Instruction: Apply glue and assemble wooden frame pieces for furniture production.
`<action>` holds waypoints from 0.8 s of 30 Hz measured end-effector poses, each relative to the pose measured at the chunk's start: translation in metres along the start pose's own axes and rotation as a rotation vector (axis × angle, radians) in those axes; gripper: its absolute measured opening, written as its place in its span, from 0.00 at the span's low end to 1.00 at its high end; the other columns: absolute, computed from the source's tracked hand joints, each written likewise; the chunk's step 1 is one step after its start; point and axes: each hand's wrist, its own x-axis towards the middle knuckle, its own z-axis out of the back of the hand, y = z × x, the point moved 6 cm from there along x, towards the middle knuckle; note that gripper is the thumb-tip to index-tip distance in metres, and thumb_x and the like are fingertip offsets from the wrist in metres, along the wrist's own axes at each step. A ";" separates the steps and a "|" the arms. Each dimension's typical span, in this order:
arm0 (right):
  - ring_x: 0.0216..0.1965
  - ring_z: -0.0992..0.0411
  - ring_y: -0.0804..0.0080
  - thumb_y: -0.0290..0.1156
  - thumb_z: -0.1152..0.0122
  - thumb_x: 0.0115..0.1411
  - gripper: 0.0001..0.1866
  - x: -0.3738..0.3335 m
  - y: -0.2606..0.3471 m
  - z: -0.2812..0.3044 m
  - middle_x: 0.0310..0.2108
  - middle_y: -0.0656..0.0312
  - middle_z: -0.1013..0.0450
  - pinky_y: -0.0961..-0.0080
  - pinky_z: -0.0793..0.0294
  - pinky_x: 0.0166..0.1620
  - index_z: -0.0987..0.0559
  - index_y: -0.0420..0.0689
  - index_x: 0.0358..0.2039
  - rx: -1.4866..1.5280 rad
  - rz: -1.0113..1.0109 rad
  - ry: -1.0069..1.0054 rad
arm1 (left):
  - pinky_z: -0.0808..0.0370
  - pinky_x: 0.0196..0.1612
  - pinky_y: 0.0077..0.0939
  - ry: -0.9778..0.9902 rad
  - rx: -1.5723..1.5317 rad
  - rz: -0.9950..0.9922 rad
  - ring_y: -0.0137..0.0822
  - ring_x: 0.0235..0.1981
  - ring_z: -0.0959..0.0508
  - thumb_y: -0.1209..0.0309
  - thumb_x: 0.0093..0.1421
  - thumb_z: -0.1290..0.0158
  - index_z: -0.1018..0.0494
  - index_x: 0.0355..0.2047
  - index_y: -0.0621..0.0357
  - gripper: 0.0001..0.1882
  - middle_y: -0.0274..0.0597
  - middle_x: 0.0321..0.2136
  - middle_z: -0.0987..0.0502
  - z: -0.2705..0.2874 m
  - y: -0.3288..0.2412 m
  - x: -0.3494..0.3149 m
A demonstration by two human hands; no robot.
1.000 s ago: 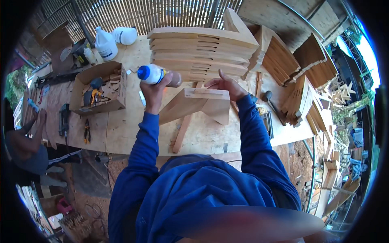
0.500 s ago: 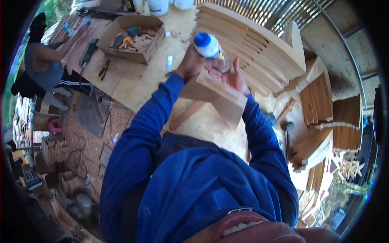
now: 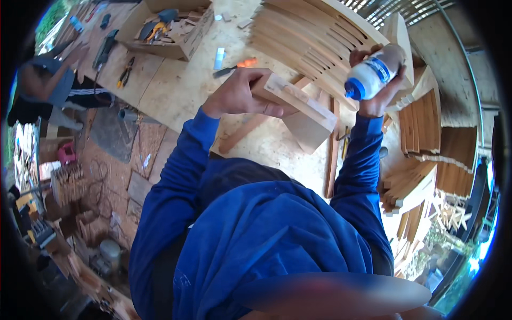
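My left hand (image 3: 237, 95) is closed on the left end of an angled wooden piece (image 3: 306, 105), its thumb along the near side. The piece is tilted above the workbench (image 3: 266, 140); a pale, shiny streak runs along its upper face. To the right, my right hand (image 3: 385, 95) grips a white glue bottle (image 3: 372, 76) with a blue cap. The bottle is tipped, its nozzle pointing down and left, apart from the wood. Just beyond my left hand lies a tool with an orange handle (image 3: 247, 62) and a dark blade, beside a small white tube (image 3: 219, 58).
Stacked, slotted wooden parts (image 3: 304, 40) fill the bench's far side; more curved stacks (image 3: 418, 128) stand at the right. A cardboard box (image 3: 184, 45) of tools and offcuts, pliers (image 3: 126, 72) and a power tool (image 3: 105, 49) lie left. A co-worker (image 3: 50, 80) is at the far left.
My right hand has carried the bottle right, away from the wooden piece, tipping it nozzle-down. My left hand, earlier beside the bottle, now grips the wooden piece's left end.
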 end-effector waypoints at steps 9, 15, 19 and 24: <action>0.51 0.28 0.58 0.42 0.26 0.53 0.45 -0.052 -0.007 -0.145 0.61 0.45 0.37 0.60 0.28 0.62 0.38 0.33 0.64 -0.490 0.497 -0.068 | 0.20 0.40 0.30 0.122 -0.126 -0.387 0.37 0.32 0.16 0.57 0.44 0.23 0.20 0.46 0.59 0.31 0.49 0.32 0.16 -0.002 -0.030 0.029; 0.53 0.26 0.60 0.46 0.26 0.53 0.46 -0.036 -0.058 -0.189 0.71 0.38 0.48 0.62 0.22 0.56 0.36 0.36 0.66 -1.174 0.551 -0.072 | 0.22 0.37 0.23 0.155 -0.212 -0.278 0.24 0.32 0.19 0.65 0.49 0.24 0.18 0.41 0.64 0.23 0.40 0.30 0.16 -0.003 -0.014 0.031; 0.51 0.23 0.57 0.42 0.29 0.54 0.38 -0.040 -0.079 -0.200 0.60 0.39 0.31 0.61 0.21 0.56 0.31 0.39 0.61 -1.280 0.641 -0.175 | 0.22 0.38 0.23 0.193 -0.300 -0.310 0.24 0.33 0.18 0.66 0.51 0.26 0.19 0.42 0.65 0.22 0.42 0.31 0.15 -0.009 -0.014 0.025; 0.46 0.20 0.54 0.41 0.31 0.55 0.32 -0.033 -0.093 -0.200 0.47 0.43 0.22 0.62 0.21 0.55 0.27 0.36 0.56 -1.463 0.635 -0.237 | 0.20 0.39 0.24 0.214 -0.284 -0.332 0.27 0.33 0.16 0.67 0.51 0.26 0.19 0.42 0.65 0.22 0.45 0.32 0.14 -0.010 -0.014 0.026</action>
